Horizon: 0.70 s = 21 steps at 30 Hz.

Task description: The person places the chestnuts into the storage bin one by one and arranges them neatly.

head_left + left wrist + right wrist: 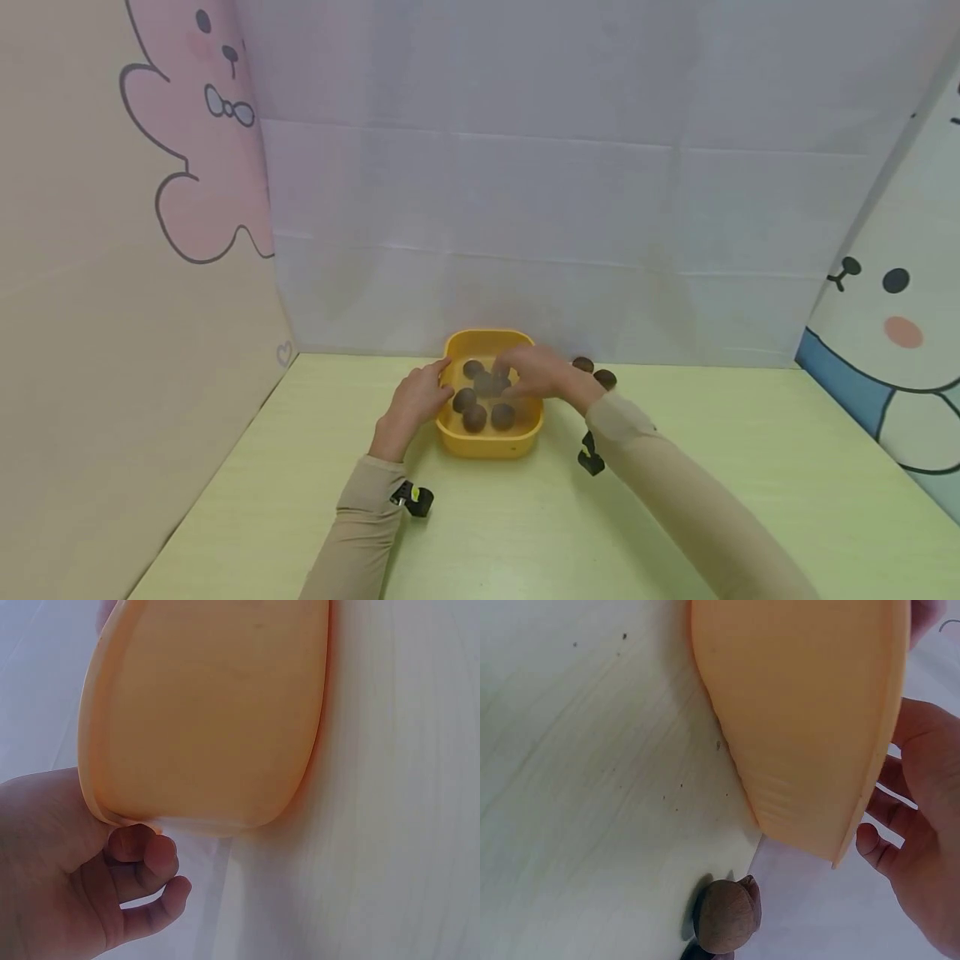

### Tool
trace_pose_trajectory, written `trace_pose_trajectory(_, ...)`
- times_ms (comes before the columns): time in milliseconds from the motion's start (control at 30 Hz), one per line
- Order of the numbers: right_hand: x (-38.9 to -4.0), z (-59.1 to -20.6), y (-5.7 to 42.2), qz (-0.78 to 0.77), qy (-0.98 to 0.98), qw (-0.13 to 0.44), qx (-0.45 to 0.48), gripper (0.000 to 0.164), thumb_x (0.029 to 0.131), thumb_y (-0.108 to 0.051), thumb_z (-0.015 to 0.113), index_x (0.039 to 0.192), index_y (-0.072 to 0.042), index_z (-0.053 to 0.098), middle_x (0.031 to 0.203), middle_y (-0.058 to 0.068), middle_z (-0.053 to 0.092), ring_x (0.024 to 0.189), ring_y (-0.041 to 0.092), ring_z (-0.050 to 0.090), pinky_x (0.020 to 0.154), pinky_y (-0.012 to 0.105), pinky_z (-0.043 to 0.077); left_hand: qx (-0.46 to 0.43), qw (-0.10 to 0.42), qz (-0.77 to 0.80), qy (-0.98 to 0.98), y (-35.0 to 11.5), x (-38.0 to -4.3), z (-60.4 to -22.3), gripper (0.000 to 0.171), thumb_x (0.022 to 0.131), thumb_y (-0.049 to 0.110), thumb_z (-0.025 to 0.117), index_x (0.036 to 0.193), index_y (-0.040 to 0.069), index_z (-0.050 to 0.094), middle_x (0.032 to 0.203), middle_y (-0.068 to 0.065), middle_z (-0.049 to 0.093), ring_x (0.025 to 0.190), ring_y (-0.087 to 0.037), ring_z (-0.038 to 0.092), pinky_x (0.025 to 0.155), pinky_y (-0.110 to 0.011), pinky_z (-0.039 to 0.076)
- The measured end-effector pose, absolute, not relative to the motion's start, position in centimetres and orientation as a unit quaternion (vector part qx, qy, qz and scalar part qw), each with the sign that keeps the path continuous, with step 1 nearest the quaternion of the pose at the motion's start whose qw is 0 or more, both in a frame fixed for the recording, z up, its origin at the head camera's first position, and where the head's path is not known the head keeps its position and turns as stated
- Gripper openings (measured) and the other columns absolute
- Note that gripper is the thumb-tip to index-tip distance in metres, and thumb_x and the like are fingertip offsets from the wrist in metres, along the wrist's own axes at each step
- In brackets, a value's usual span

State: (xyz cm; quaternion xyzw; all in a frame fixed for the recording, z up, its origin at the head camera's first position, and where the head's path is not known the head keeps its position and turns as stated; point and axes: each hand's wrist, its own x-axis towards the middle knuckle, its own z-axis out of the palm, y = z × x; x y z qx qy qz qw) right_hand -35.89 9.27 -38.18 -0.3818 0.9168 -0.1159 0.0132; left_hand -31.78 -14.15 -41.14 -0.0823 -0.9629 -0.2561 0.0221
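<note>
On the table stands an orange-yellow plastic basin (489, 448) with several round brown fruits (474, 418) in it; they look like mangosteens. My left hand (414, 402) grips the basin's left rim, its fingers curled at the edge in the left wrist view. Over the basin's right rim reaches my right hand (536, 372), fingers bent down inside, close to some blurred fruits (487, 384). Blur hides whether those fingers pinch one of them. In the right wrist view the basin's wall (802, 712) partly covers the right fingers.
Outside the basin, behind my right wrist, lie more brown fruits (604, 379); one fruit (724, 916) shows a leafy cap in the right wrist view. A white cloth wall (480, 192) stands behind the pale table (712, 467). Printed panels flank both sides.
</note>
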Motion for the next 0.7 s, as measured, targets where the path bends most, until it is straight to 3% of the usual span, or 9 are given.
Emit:
trace_pose_trajectory(467,-36.2,-39.1,7.7,-0.074,0.931,0.036,-0.355,0.017,0.086,-0.021,0.072,0.103,-0.023,0.072,0.103,-0.008,0.070,0.093,0.014,0.063,0.082,0.038,0.052,-0.078,0.027,-0.247,-0.966,-13.9,-31.7,-40.8,0.059,0.091,0.016,0.056,0.149,0.009,0.047,0.065,-0.003,0.044,0.051,-0.014,0.037,0.048,-0.026,0.031)
trace_pose_trajectory(700,-36.0,-38.9,7.5,-0.087,0.933,0.050,-0.346,0.017,0.090,-0.024,0.070,0.107,-0.024,0.074,0.104,-0.007,0.071,0.098,0.015,0.065,0.088,0.038,0.052,-0.078,0.025,-0.249,-0.965,-13.9,-31.6,-40.7,0.058,0.092,0.015,0.056,0.149,0.009,0.047,0.066,-0.003,0.045,0.052,-0.014,0.038,0.048,-0.025,0.031)
